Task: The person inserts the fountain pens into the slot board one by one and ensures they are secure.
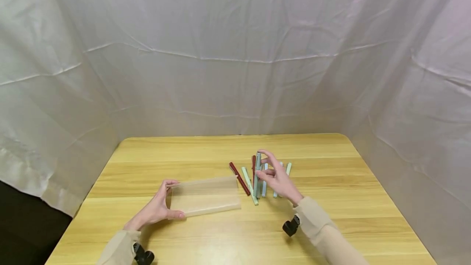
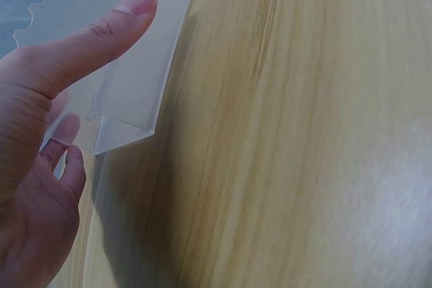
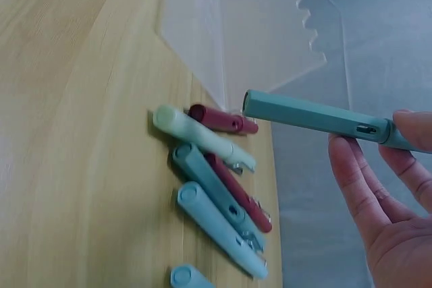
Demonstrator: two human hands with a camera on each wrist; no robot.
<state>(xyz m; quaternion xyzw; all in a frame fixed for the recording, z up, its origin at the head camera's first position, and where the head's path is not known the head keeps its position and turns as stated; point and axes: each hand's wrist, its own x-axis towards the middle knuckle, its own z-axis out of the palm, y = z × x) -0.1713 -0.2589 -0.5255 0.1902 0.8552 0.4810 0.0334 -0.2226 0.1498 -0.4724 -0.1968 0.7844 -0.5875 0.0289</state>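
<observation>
My left hand (image 1: 156, 207) grips the left end of a clear, frosted plastic pen stand (image 1: 206, 195), thumb over its near edge and fingertips at the far side. A scalloped edge of the stand (image 3: 270, 25) shows in the right wrist view. My right hand (image 1: 279, 181) pinches a teal pen (image 3: 310, 114) between thumb and fingers, raised above the other pens. Below it lie dark red pens (image 1: 241, 180), a pale green pen (image 3: 199, 136), another teal pen (image 3: 212, 183) and a light blue pen (image 3: 219, 227).
More pens, one light blue (image 3: 189, 276) and one pale green (image 1: 288, 169), lie by the right hand. The wooden table (image 1: 206, 240) carries everything. Pale curtains (image 1: 228, 85) hang behind it and along both sides.
</observation>
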